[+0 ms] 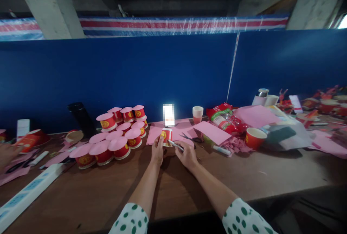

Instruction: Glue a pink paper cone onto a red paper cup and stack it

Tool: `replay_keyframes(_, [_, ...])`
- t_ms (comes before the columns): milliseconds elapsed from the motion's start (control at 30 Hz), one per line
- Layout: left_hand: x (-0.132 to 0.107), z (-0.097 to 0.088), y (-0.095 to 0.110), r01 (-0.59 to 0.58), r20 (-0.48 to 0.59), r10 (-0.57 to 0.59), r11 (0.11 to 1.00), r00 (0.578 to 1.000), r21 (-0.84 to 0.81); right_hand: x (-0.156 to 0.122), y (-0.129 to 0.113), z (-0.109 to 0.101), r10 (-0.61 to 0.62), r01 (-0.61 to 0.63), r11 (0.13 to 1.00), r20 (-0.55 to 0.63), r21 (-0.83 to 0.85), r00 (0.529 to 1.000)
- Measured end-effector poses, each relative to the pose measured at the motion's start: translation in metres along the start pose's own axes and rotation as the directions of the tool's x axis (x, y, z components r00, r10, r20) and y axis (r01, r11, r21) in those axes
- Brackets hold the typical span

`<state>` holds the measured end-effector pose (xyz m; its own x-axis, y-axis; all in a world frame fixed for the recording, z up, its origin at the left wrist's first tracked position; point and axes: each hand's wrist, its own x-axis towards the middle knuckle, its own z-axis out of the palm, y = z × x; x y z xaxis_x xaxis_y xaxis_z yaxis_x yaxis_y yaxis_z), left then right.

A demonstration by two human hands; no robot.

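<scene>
My left hand [157, 151] is closed on a red paper cup [166, 135] with a gold emblem and a white edge, held above the middle of the table. My right hand [187, 157] grips a white and dark pen [175, 145], its tip close to the cup's right side. I cannot tell whether the tip touches it. Just behind my hands lie pink paper sheets [154, 132], with dark-handled scissors [193, 139] to the right. A bright, blurred-out upright phone-like thing [169, 115] stands behind the cup.
Several red cups topped with pink paper discs [118, 143] stand to the left. A power strip [29, 194] and black bottle [81, 118] are farther left, where another person's hand [8, 154] shows. To the right are a red bag [221, 118], pink scraps and a cup [255, 138].
</scene>
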<state>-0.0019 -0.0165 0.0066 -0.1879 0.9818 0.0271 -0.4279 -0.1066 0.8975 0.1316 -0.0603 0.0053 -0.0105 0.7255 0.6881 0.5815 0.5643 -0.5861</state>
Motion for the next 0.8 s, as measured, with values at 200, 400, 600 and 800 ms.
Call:
replay_keyframes(200, [0.0, 0.0002, -0.0001, 0.001, 0.011, -0.001, 1.0, 1.0, -0.002, 0.0003, 0.0001, -0.0003, 0.008, -0.008, 1.0, 0.001, 0.0, 1.0])
replay_keyframes(400, [-0.0007, -0.0005, 0.0002, -0.017, 0.032, 0.017, 1.0, 0.999, 0.011, 0.0004, -0.0047, -0.0026, 0.015, -0.015, 1.0, 0.005, 0.002, 1.0])
replay_keyframes(600, [-0.003, 0.0005, 0.0013, -0.016, 0.054, 0.015, 0.999, 0.998, 0.032, 0.0005, -0.0046, -0.002, 0.011, -0.011, 1.0, -0.001, 0.003, 1.0])
replay_keyframes(800, [-0.0023, 0.0004, 0.0012, -0.004, 0.038, 0.002, 0.999, 0.999, 0.046, 0.0004, -0.0027, -0.0016, 0.026, -0.026, 1.0, 0.023, -0.002, 0.999])
